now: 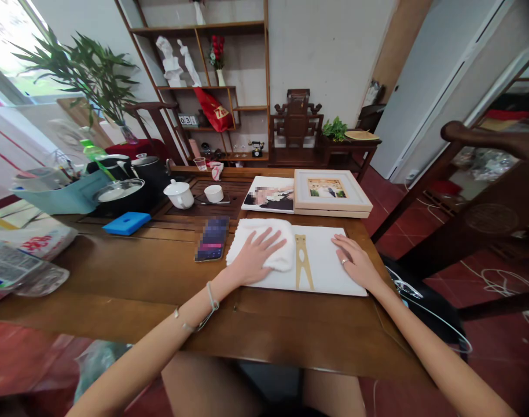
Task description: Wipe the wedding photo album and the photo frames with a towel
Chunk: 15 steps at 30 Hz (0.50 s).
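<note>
White fluffy cloth lies under a person's left hand, fingers spread flat, on a white rectangular board atop the brown wooden bench; the right hand, fingers loosely open, rests beyond a flat yellowish two-legged piece.

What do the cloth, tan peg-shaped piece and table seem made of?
Cloth: soft matte textile, perhaps fleece or terry; fuzzy, ruffled edge.
Tan peg-shaped piece: maybe matte wood or card, from its colour; could be print.
Table: likely varnished wood; brown, soft sheen, seams.
</note>
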Motion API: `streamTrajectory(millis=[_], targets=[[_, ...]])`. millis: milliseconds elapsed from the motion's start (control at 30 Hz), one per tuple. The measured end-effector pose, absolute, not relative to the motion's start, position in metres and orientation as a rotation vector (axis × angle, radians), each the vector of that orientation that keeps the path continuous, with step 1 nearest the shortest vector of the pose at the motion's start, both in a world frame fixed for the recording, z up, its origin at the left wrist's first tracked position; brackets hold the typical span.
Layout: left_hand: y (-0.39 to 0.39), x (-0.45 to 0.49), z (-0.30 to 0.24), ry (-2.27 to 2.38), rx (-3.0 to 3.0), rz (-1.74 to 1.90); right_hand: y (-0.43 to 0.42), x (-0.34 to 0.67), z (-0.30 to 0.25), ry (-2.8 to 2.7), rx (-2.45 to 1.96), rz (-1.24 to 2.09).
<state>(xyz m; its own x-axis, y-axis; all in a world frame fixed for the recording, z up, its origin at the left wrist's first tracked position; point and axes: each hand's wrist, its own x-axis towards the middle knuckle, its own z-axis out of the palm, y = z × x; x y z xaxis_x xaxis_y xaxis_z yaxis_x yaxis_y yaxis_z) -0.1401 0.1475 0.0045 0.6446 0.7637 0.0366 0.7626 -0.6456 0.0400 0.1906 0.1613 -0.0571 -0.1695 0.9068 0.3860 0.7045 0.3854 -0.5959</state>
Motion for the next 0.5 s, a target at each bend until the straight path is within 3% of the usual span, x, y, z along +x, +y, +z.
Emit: streamTrajectory(millis=[233, 500], targets=[[0.084, -0.147, 0.018, 0.974, 2.838, 0.009, 0.160, 0.187, -0.060, -1.904, -1.364, 0.364], [0.159, -0.135, 0.008, 1.232, 2.831, 0.094, 0.160, 0.188, -0.058, -1.899, -1.371, 0.396]])
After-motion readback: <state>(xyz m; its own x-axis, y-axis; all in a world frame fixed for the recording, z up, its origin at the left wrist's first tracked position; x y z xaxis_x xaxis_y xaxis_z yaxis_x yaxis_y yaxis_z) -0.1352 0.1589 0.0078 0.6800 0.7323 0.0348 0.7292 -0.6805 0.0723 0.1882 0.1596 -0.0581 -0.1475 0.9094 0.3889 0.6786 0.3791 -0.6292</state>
